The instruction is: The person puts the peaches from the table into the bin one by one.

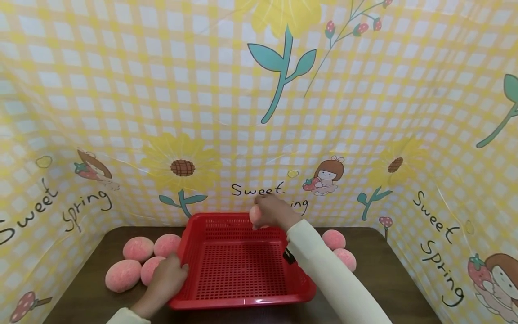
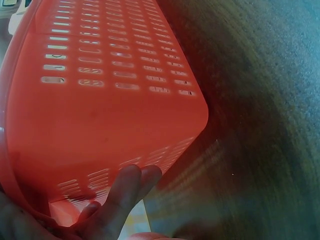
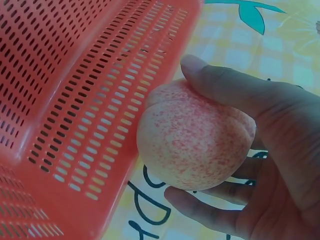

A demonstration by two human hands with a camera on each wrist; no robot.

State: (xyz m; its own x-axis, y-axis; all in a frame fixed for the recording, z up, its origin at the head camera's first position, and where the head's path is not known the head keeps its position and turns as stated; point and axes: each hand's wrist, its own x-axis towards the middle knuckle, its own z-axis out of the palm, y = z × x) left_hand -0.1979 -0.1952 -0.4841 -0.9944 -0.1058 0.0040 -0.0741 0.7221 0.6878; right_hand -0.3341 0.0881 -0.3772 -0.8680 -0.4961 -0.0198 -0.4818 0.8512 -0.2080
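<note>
A red plastic basket [image 1: 243, 265] with slotted walls stands on the dark table, its visible floor bare. My right hand [image 1: 276, 212] holds a peach [image 3: 197, 135] between thumb and fingers, over the basket's far rim. Pale with red speckles, the peach is only partly visible in the head view. At the basket's left side, my left hand [image 1: 167, 276] grips the rim. Its fingers [image 2: 127, 185] reach down along the outer wall in the left wrist view. Right beside this hand lies a pink peach [image 1: 149, 269], partly covered by it.
Several pink peaches [image 1: 123, 275] are grouped on the wooden table [image 1: 81, 288] left of the basket. On the right, two more peaches [image 1: 333, 240] lie beyond my right sleeve [image 1: 332, 270]. A yellow checked cloth [image 1: 226, 148] with printed flowers hangs behind and along both sides.
</note>
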